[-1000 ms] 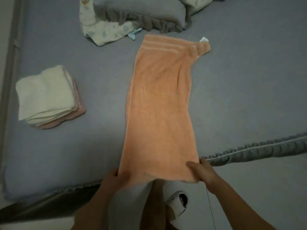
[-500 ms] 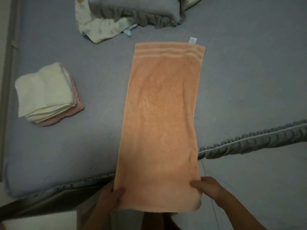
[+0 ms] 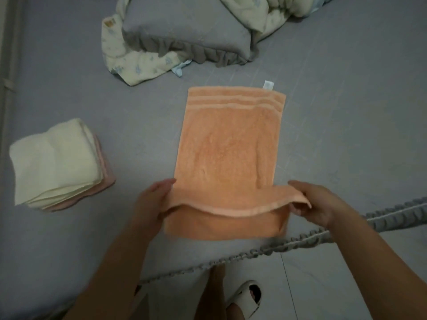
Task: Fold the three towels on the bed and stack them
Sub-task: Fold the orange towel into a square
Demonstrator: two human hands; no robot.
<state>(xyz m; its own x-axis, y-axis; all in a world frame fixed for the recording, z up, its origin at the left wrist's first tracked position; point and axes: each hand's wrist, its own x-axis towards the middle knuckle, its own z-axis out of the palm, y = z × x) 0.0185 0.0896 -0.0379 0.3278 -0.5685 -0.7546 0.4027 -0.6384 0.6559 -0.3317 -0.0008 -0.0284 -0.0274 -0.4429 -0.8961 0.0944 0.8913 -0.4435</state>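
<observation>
An orange towel (image 3: 228,148) lies flat on the grey bed (image 3: 346,112), its striped end and white tag away from me. My left hand (image 3: 152,202) and my right hand (image 3: 316,204) each grip a near corner and hold the near edge lifted and turned over the towel's lower part. At the left sits a folded cream towel (image 3: 53,160) stacked on a folded pink towel (image 3: 106,179), of which only the edge shows.
A grey ruffled pillow (image 3: 184,31) and a pale floral blanket (image 3: 138,65) lie at the far side. The bed's ruffled edge (image 3: 300,241) runs below the towel. My foot in a white slipper (image 3: 245,299) stands on the floor.
The towel was hanging off the bed edge, stretched long. Both hands have since moved forward onto the bed, carrying the near end up and over the towel.
</observation>
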